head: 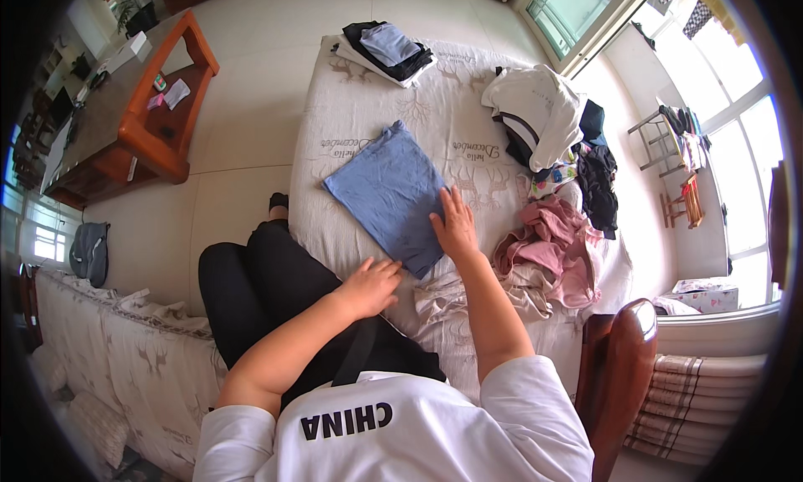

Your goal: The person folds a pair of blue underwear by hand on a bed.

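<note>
A blue folded cloth garment (389, 187) lies flat on the printed cover of a couch-like surface (414, 109) in front of me. My right hand (457, 226) rests with spread fingers on the garment's right edge. Near its lower corner is my left hand (370, 287), palm down, its fingertips close to the fabric; whether they touch it I cannot tell. Neither hand grips anything. Beyond the blue garment, a stack of folded clothes (392, 49) in black, white and grey-blue sits at the far end.
At the right lie a heaped white shirt (533, 106), dark clothes (599, 184), a pink garment (552, 237) and a beige cloth (489, 294). A wooden armrest (621, 369) stands at the lower right. A wooden table (150, 124) is across the floor at the left.
</note>
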The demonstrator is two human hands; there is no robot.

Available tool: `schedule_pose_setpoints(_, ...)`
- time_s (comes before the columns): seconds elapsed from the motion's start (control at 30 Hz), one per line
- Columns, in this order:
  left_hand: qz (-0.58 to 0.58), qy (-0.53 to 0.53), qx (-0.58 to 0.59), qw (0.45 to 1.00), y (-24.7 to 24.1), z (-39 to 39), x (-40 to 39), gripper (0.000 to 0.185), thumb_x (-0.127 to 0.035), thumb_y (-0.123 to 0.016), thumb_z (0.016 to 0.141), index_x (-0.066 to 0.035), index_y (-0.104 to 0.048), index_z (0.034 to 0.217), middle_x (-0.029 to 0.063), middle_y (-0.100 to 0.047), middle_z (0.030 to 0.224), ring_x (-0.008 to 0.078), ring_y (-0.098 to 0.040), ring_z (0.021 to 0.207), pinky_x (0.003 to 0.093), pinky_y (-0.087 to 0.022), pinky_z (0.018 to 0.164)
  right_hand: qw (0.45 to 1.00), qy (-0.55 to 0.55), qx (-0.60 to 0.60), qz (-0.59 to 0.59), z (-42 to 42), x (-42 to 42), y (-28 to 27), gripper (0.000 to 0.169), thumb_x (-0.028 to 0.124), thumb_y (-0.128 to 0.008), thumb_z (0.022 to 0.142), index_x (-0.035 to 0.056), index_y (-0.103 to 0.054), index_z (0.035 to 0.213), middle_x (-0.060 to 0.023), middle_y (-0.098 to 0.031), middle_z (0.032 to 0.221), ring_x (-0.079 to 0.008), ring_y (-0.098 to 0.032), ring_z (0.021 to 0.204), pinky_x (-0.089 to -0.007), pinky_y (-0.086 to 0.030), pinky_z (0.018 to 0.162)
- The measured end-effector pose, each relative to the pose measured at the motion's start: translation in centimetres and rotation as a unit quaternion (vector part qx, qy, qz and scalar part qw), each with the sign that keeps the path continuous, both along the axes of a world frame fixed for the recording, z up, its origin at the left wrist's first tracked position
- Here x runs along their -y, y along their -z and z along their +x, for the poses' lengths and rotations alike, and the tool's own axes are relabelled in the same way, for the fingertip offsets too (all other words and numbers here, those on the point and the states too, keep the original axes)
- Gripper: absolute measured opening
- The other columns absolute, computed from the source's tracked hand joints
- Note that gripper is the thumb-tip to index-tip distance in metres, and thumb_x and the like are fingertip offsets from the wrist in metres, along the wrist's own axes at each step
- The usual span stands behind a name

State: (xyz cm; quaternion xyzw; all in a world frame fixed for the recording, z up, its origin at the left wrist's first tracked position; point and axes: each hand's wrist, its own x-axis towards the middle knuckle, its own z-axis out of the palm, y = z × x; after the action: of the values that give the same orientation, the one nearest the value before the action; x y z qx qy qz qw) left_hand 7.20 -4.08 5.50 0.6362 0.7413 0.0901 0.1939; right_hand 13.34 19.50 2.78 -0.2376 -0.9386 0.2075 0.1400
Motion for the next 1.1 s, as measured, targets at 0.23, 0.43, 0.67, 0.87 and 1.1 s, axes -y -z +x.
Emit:
schedule_pose_setpoints(0.23, 0.172, -0.059, 0.015, 0.983, 0.3, -0.4, -3.2, 0.047, -0.009, -0.073, 0.066, -0.006, -0.053, 0.108, 0.0080, -0.052, 0.105, 0.0270, -0.053, 0.104, 0.0380, -0.043, 0.090, 0.989, 0.135, 0.027, -0.058, 3.6, -1.9, -0.6, 0.044, 0.028, -0.067, 0.077, 0.0003, -0.059, 0.110, -0.0205, -0.055, 0.111, -0.0343, -0.053, 0.102, -0.0414, -0.043, 0.089)
schedule_pose_setpoints(0.43, 0.188, -0.083, -0.013, 0.979, 1.6, 1.3, -5.1, 0.053, -0.016, -0.079, 0.059, -0.007, -0.053, 0.105, 0.0080, -0.051, 0.101, 0.0257, -0.052, 0.098, 0.0369, -0.045, 0.084, 0.972, 0.173, 0.030, -0.157, 4.0, -3.3, 0.4, 0.046, 0.037, -0.073, 0.071, -0.0005, -0.063, 0.096, -0.0178, -0.063, 0.088, -0.0318, -0.061, 0.085, -0.0389, -0.048, 0.079)
schedule_pose_setpoints(0.67, 0.280, -0.084, -0.167, 0.942, 4.4, 2.6, -5.7, 0.031, -0.019, -0.066, 0.067, -0.005, -0.056, 0.093, 0.0075, -0.053, 0.085, 0.0220, -0.055, 0.081, 0.0324, -0.048, 0.068, 0.978, 0.169, 0.044, -0.115, 3.6, -3.2, 0.8, 0.044, 0.035, -0.075, 0.069, -0.0011, -0.062, 0.091, -0.0148, -0.063, 0.080, -0.0256, -0.062, 0.079, -0.0363, -0.048, 0.073)
schedule_pose_setpoints(0.87, 0.311, -0.066, -0.184, 0.930, 4.0, 2.2, -6.0, 0.005, -0.012, -0.054, 0.073, -0.008, -0.054, 0.075, 0.0043, -0.052, 0.068, 0.0198, -0.057, 0.065, 0.0304, -0.047, 0.061, 0.962, 0.179, -0.013, -0.204, 4.3, -3.9, 1.5, 0.034, 0.024, -0.075, 0.071, -0.0022, -0.059, 0.085, -0.0083, -0.061, 0.068, -0.0150, -0.059, 0.059, -0.0310, -0.048, 0.055)
schedule_pose_setpoints(1.1, 0.275, -0.101, 0.029, 0.956, 0.6, 2.5, -3.1, 0.007, -0.011, -0.060, 0.075, -0.007, -0.055, 0.079, 0.0079, -0.059, 0.076, 0.0255, -0.063, 0.072, 0.0359, -0.050, 0.063, 0.901, 0.193, -0.039, -0.386, 6.2, -1.0, -2.3, 0.031, 0.012, -0.072, 0.076, -0.0034, -0.054, 0.096, -0.0088, -0.060, 0.072, -0.0110, -0.055, 0.052, -0.0226, -0.044, 0.044)
